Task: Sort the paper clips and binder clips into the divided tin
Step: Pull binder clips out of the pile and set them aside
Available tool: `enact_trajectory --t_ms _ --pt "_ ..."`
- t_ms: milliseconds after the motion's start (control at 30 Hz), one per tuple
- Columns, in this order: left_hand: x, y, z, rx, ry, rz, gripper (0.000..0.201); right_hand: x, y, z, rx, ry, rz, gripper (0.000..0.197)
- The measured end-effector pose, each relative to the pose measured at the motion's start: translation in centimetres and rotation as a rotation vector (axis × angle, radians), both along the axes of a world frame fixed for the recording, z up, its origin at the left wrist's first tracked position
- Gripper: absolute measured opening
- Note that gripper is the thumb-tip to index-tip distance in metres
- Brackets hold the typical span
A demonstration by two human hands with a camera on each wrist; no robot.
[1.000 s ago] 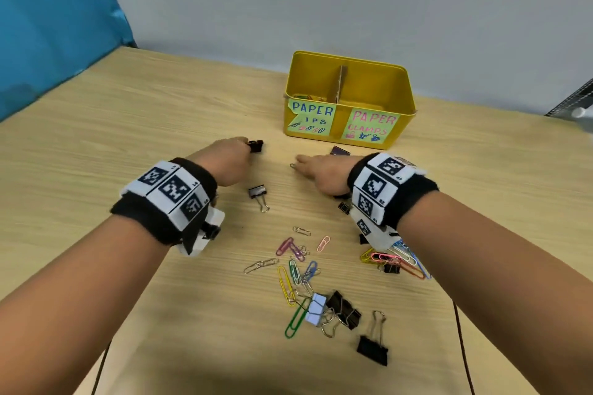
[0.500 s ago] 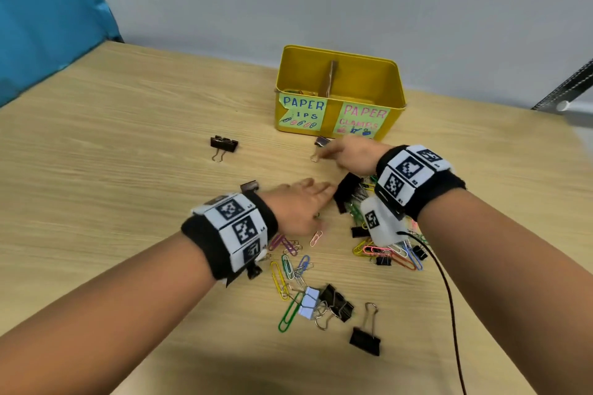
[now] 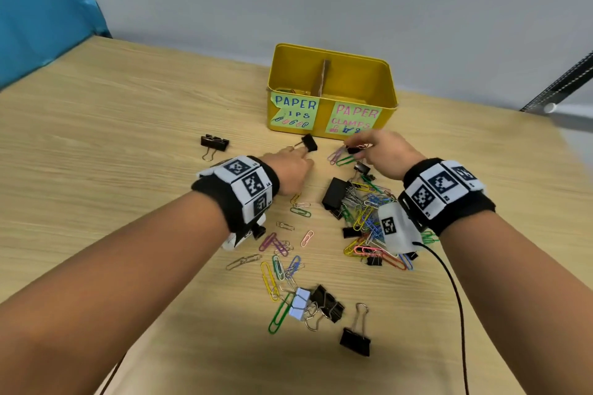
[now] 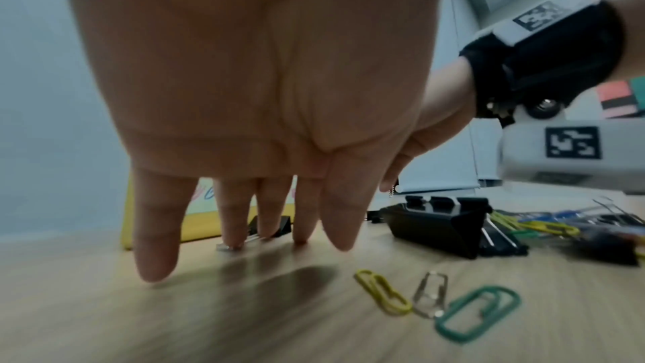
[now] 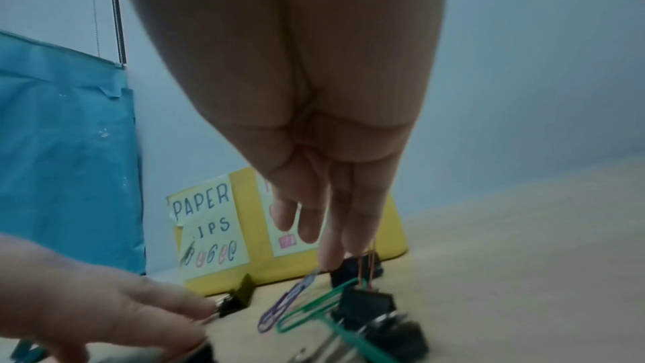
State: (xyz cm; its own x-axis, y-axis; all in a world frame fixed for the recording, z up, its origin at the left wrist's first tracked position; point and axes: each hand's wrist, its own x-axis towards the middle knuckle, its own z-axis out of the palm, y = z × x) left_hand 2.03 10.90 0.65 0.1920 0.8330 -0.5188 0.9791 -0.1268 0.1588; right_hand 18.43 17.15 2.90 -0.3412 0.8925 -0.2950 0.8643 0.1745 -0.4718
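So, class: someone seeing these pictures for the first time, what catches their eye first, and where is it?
First the yellow tin at the table's far edge, its hand-lettered labels facing the camera. Then the colourful scatter of paper clips and black binder clips spread across the wooden table in front of it. Last, the two hands just before the tin: the left hand touches a small binder clip, the right hand pinches another.

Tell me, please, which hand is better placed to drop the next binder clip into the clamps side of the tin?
Probably the right hand: its fingers already pinch a small black binder clip just before the yellow tin's clamps label. The left hand only touches another clip's wire handle.
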Motion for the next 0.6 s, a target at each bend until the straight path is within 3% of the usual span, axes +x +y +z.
enact_trajectory --t_ms 67,200,333,500,600 --pt "0.3 -0.1 -0.3 0.068 0.044 0.017 0.051 0.7 0.2 0.2 0.052 0.070 -0.098 0.046" --pt "1.6 0.1 -0.7 0.231 -0.093 0.018 0.059 0.6 0.1 -0.1 0.039 -0.113 -0.081 0.046" --pt "2.9 1.5 -1.2 0.111 -0.157 -0.011 0.078 -0.1 0.2 -0.9 -0.031 -0.137 -0.040 0.048" --pt "3.5 1.8 -1.0 0.080 -0.082 -0.045 0.064 0.7 1.0 -1.8 0.045 0.018 -0.153 0.030" --pt "3.1 1.6 -1.5 0.123 -0.221 0.040 0.051 1.2 1.1 -2.0 0.125 0.068 -0.184 0.010"
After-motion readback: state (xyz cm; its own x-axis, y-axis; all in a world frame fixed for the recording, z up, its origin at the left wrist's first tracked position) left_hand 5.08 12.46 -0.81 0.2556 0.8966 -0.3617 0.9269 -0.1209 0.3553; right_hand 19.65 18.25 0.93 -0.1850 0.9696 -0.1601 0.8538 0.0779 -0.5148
